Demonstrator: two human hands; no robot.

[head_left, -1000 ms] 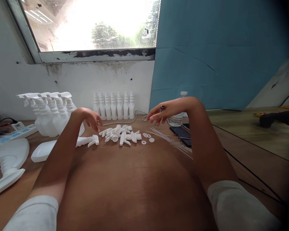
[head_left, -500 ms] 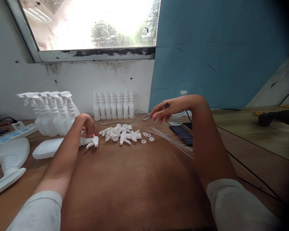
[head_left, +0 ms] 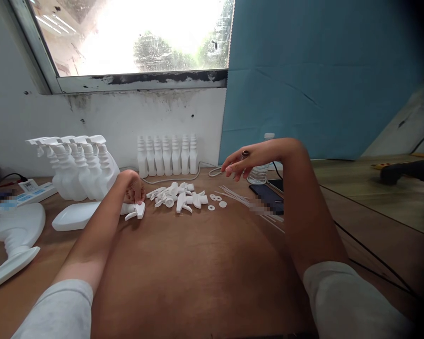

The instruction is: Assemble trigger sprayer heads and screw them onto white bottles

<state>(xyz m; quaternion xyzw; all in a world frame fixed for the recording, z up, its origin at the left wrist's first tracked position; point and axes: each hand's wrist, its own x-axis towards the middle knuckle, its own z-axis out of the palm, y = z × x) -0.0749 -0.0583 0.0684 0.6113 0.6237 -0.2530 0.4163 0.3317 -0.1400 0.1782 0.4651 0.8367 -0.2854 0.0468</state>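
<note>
Bottle [head_left: 75, 216], head view: white, on its side, 9 o'clock of nozzle pile [head_left: 171, 193]. Left hand [head_left: 134, 189]: fingers bent, touching bottle's trigger head [head_left: 140, 210]; closure cannot be told. Right hand [head_left: 249, 160]: raised, loosely open, empty, 2 o'clock of pile. Bottle row [head_left: 167, 157]: seven, upright, 12 o'clock. Washers [head_left: 223, 204], tubes [head_left: 232, 194]: 3 o'clock.
</note>
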